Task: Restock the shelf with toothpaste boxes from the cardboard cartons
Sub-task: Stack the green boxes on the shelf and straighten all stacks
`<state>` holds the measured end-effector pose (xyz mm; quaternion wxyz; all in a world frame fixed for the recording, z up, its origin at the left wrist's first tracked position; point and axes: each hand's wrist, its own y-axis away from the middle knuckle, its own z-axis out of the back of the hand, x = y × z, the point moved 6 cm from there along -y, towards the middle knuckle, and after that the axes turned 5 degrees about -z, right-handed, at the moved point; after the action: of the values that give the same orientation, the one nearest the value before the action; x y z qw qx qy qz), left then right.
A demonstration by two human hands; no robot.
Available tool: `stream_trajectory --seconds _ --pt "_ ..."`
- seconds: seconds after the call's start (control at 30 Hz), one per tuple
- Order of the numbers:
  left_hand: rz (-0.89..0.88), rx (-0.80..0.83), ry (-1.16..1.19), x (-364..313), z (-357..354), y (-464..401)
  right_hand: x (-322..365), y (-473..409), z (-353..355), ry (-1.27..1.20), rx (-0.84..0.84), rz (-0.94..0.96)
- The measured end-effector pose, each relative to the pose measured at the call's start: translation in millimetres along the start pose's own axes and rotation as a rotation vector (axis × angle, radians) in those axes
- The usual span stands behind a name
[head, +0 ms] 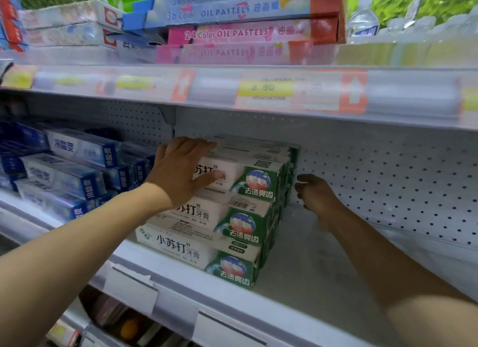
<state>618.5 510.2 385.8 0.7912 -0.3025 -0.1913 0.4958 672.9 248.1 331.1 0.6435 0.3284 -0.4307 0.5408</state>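
A: We start with the toothpaste boxes [232, 217]: a green-and-white stack, three high at the front, standing on the shelf [297, 264] just right of the blue toothpaste boxes [77, 170].

B: Our left hand [181, 170] lies on the top front box, fingers straight and spread, thumb against its printed face. We press; we don't grip.

A: And our right hand [314, 191] sits at the stack's far right end, deep in the shelf. Its fingers are curled, but whether they pinch anything we cannot tell; it is in shadow.

B: We judge this the squaring-up step: boxes placed, stack being nudged into line between both hands.

A: Bare shelf lies open to the right, so the next move likely calls for fetching more boxes. No carton shows here.

B: Above us, oil pastel boxes [232, 33] and a price label [266, 89].
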Motion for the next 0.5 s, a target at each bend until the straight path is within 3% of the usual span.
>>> stream_trajectory --seconds 0.37,0.5 --pt "-0.094 -0.05 0.126 36 0 -4 26 28 -5 -0.05 -0.248 0.065" --pt "-0.109 -0.064 0.249 70 0 -20 48 38 -12 -0.157 -0.237 0.043"
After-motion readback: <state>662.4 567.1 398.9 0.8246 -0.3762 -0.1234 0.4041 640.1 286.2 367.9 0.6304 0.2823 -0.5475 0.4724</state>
